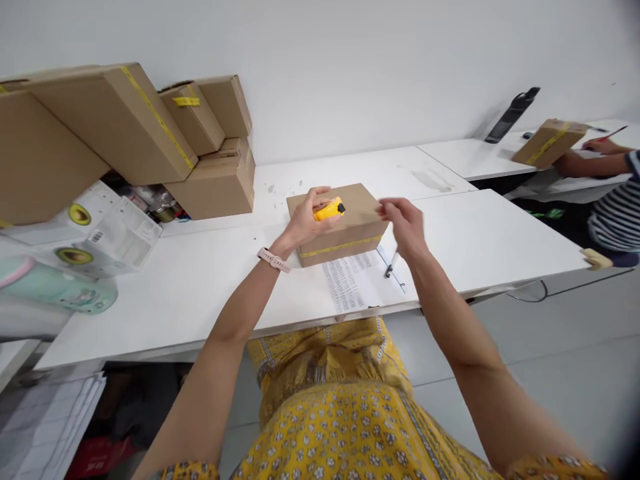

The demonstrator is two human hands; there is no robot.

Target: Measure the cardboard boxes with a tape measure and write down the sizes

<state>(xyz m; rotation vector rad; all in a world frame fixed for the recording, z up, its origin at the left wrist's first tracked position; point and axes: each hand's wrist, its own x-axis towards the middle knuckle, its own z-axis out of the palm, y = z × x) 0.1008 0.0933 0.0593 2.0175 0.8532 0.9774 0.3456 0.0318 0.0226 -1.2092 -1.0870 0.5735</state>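
My left hand [311, 217] is wrapped round a yellow tape measure [329, 209] with a black part at one end. It holds it over the top of a closed cardboard box [355, 200], which has a yellow strip along its front side. My right hand [404, 223] is at the box's right top edge, fingers pinched together and slightly blurred. What sits between those fingertips, if anything, is too small to make out. Under the box's front lies a printed sheet [345, 287], with a pen [390, 267] on it, partly behind my right hand.
Cardboard boxes [215, 177] are stacked at the left, beside white cartons with avocado pictures [110, 227] and a mint-green bottle [60, 287]. Along the right table stand a black bottle [513, 113] and another taped box [553, 143], near a person's hand [605, 145] holding a red pen.
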